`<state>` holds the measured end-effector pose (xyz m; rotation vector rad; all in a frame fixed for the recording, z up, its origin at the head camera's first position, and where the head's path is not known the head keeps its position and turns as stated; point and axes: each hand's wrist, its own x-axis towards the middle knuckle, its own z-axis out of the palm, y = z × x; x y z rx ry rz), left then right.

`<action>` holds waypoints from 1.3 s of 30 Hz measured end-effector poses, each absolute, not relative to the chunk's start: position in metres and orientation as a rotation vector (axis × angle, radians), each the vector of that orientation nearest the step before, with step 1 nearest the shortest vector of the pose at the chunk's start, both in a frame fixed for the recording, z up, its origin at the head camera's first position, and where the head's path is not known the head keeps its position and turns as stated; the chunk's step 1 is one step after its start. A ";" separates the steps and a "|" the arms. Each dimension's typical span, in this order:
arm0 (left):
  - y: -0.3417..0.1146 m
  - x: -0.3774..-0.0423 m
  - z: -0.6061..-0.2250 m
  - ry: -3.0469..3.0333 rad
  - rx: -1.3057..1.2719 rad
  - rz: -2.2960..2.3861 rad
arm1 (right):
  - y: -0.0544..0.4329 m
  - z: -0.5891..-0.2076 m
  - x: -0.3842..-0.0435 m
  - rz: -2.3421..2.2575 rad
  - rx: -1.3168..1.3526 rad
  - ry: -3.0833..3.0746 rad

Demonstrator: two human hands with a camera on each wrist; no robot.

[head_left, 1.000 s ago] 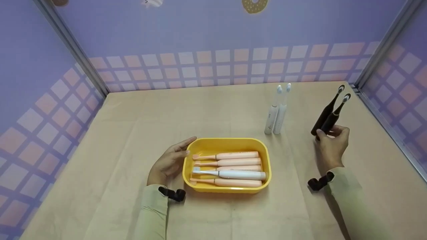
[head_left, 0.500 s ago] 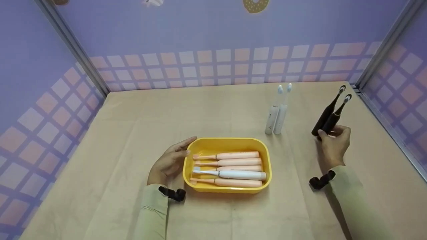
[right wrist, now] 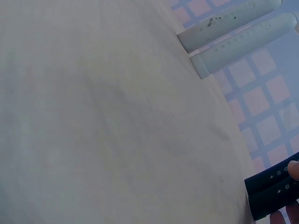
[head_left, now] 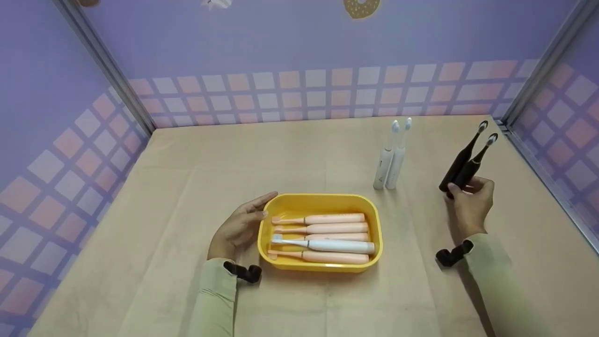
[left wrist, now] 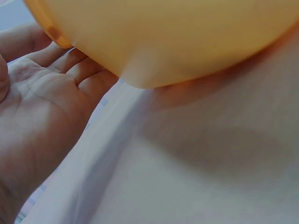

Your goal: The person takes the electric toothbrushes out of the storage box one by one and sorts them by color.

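In the head view my left hand [head_left: 237, 229] holds the left end of a yellow box [head_left: 323, 267], thumb at the rim and fingers along the outside. Several pink electric toothbrushes [head_left: 334, 218] lie in the box, with one white electric toothbrush [head_left: 339, 245] on top of them. At the right, my right hand [head_left: 472, 206] pinches the lower handle of a black electric toothbrush [head_left: 469, 171]. It stands tilted beside a second black toothbrush [head_left: 455, 171]. The right wrist view shows the two black handles [right wrist: 268, 192] side by side, bases at the table.
Two white electric toothbrushes [head_left: 383, 169] stand upright side by side behind the box's right end. A pale cloth covers the table [head_left: 234, 159]. Patterned walls [head_left: 290, 42] enclose the back and both sides.
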<state>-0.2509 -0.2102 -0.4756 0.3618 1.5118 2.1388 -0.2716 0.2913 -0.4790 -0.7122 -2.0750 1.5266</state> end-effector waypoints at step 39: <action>-0.211 -0.250 -0.475 1.509 0.412 2.128 | 0.295 -0.478 -0.273 1.637 -0.746 -2.057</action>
